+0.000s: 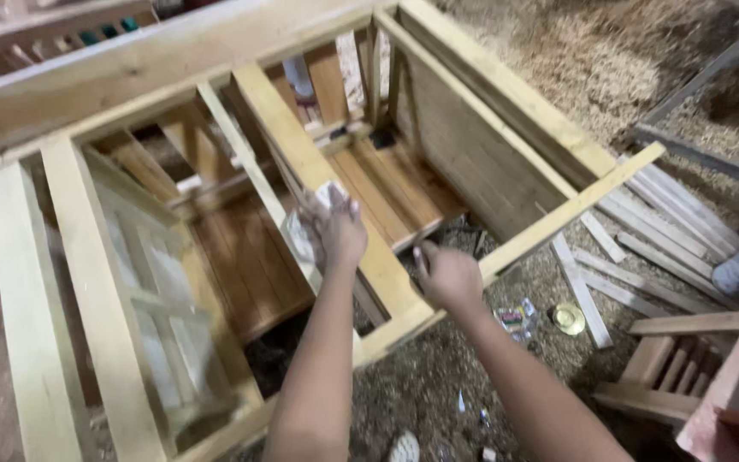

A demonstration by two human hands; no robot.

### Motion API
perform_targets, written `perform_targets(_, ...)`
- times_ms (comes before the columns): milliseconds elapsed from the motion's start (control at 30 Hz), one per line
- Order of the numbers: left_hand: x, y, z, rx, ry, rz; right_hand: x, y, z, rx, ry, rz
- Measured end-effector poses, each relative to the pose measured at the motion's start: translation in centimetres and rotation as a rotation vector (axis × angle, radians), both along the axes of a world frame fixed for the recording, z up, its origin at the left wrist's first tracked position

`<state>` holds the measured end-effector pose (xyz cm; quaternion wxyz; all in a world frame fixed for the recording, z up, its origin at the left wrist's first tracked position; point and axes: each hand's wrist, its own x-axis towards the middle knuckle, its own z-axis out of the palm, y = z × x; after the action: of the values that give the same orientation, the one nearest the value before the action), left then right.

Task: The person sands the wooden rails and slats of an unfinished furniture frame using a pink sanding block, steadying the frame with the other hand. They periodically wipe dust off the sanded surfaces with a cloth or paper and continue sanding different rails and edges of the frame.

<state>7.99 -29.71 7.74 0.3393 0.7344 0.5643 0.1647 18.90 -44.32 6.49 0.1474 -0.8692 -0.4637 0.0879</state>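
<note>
Hands on wooden frame, left hand holding sandpaper, planks nearby

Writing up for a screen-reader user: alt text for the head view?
Left hand presses a pale wad onto a rail of an unfinished wooden frame; right hand rests on the same rail. Sawdust floor, loose slats to the right.

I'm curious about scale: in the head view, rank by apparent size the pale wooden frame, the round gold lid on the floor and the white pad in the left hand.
1. Pale wooden frame
2. White pad
3. Round gold lid, though it looks close to the pad
</note>
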Motion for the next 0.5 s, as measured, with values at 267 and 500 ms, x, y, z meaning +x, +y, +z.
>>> perform_targets(267, 0.0, -9.8, -3.5, -0.08, 0.065, -0.102, 0.1, -0.3, 0.0, 0.095, -0.024, -0.013)
perform_targets(500, 0.6, -1.1, -1.6, 0.099, 0.046, -0.026, 0.2, -0.2, -0.4, -0.062, 0.017, -0.03)
